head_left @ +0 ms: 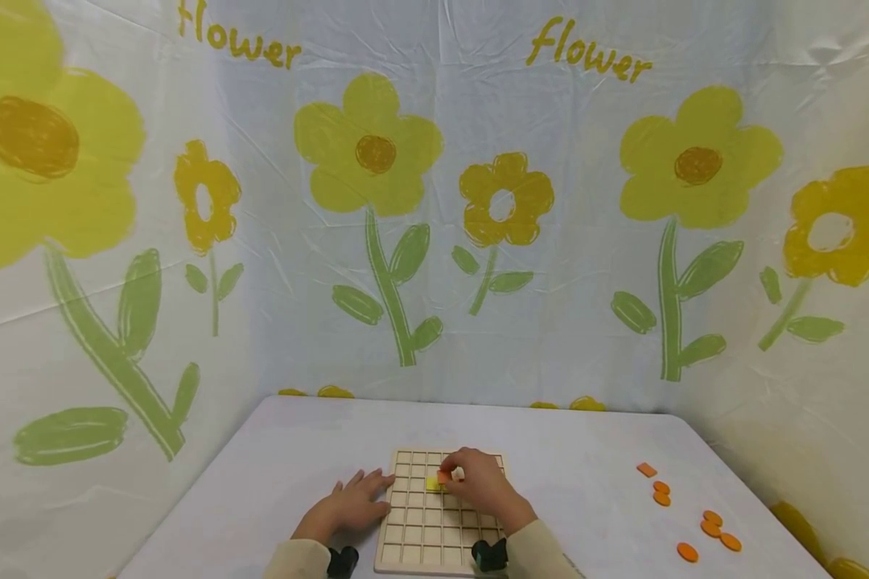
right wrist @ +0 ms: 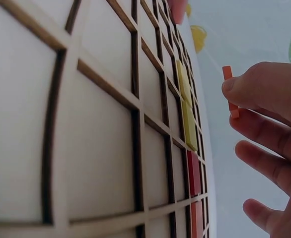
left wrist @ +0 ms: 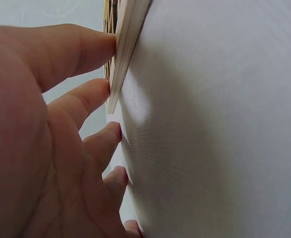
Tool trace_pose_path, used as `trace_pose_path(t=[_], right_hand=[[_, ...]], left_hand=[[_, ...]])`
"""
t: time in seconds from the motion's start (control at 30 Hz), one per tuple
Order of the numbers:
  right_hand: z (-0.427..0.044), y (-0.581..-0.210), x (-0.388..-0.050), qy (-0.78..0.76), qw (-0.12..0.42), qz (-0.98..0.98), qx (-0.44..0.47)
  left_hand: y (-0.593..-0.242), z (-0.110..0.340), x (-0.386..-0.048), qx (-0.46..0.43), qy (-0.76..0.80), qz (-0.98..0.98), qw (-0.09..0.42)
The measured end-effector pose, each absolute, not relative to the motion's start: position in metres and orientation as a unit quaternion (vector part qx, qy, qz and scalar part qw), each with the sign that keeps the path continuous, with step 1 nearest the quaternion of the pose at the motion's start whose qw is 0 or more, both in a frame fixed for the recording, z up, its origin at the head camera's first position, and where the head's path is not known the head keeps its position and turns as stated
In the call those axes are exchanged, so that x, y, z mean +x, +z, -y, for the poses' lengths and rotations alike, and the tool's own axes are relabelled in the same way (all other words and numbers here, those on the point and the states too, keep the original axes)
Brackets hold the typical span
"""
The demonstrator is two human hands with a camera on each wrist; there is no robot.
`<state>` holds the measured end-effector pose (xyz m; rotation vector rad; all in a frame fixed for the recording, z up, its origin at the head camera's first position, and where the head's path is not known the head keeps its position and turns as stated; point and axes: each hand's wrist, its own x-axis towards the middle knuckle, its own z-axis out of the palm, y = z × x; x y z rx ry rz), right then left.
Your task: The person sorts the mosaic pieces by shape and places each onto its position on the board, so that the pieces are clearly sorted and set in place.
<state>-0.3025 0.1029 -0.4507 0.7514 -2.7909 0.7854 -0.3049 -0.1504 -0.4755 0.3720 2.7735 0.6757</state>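
Observation:
A wooden grid board [head_left: 413,557] lies on the white table. My right hand [head_left: 482,486] is over its upper part, pinching a thin orange piece [right wrist: 233,106] between thumb and finger, held off the board in the right wrist view. Two yellow tiles [right wrist: 189,125], a dark red tile [right wrist: 193,172] and an orange-red tile [right wrist: 197,218] sit in a row of cells there. My left hand [head_left: 352,504] rests on the table with fingers spread; its thumb and index fingertip touch the board's left side edge [left wrist: 127,44].
To the right on the table [head_left: 586,450] lie an orange diamond-shaped piece [head_left: 647,469] and several orange round pieces, one of them [head_left: 687,552] nearest the front. A flower-print cloth [head_left: 478,354] hangs behind and at both sides.

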Motion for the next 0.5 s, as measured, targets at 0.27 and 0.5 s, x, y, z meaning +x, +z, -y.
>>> trace_pose_path(t=[0.27,0.5], right_hand=[[-0.090,-0.453,-0.307,0.255,0.070,0.936,0.233],[-0.078,-0.452,-0.312,0.259,0.056,0.939,0.220]], left_hand=[[-0.472,0.151,-0.303,0.132,0.234,-0.955,0.127],[-0.468,0.152,-0.303,0.135,0.235,-0.954,0.130]])
